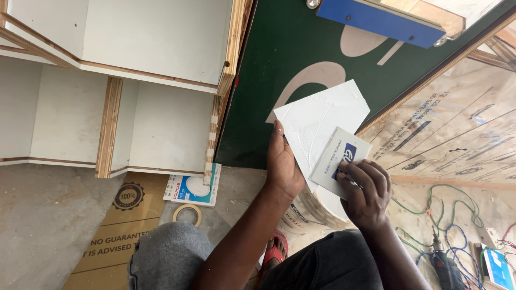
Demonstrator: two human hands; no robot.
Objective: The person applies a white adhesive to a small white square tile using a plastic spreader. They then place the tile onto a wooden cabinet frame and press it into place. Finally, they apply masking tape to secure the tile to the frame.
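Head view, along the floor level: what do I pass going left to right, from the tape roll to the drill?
Round beige tape roll → left hand gripping the white square sheet → right hand pressing a small grey card → tangled green and blue wires → dark power drill.

White plywood-edged shelving [107,80] occupies the upper left of the frame. A green panel [290,48] lies at centre top, a blue board [376,19] above it. Lower left: brown cardboard [115,236], a tape roll [187,214], a small printed box [192,189]. Lower right: tangled green and blue wires [457,215] and a drill [446,266].
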